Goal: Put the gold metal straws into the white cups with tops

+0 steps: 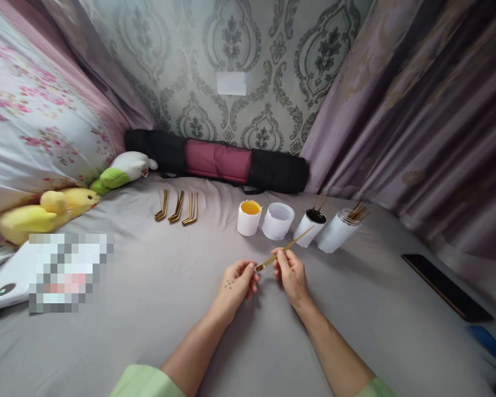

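Over a grey bedsheet (149,309), both my hands hold one thin gold straw (291,242). My right hand (290,274) pinches its middle with closed fingers. My left hand (236,284) is curled at the straw's near end, fingertips touching it. The straw slants up to the right toward the cups. Just beyond the hands stand a white cup with an orange inside (248,217), a tilted white cup (278,220), a cup with a dark top (310,226) and a cup holding gold straws (339,229).
Three bunches of bent gold straws (177,207) lie at the back left. A black and maroon long bag (217,160) lies along the wall. Plush toys (45,212) sit left, a white device (8,281) near them. A dark phone (446,286) lies right, curtains behind.
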